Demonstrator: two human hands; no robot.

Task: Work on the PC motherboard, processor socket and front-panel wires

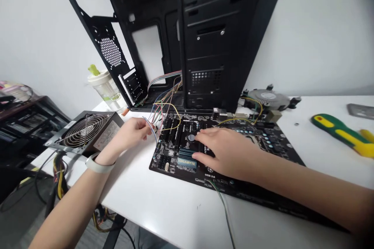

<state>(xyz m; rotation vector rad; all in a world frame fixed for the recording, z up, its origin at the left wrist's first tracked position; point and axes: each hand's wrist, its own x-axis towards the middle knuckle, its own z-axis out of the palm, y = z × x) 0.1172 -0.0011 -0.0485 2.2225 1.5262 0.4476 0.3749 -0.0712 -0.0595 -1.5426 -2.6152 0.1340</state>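
Two hands work at the motherboard [210, 177], flat on the desk [140, 190] at 5 o'clock from the upright case [213, 54]. At the board's 10 o'clock, the left hand [133, 134] pinches coloured wires [160, 109], their seating unclear; the right hand [228, 149] rests loosely spread on it, apparently gripping nothing. Wiring looks partly done: a green wire [223, 203] meets the board's 7 o'clock edge. Board and power supply [84, 130], at 9 o'clock, sit outside the case.
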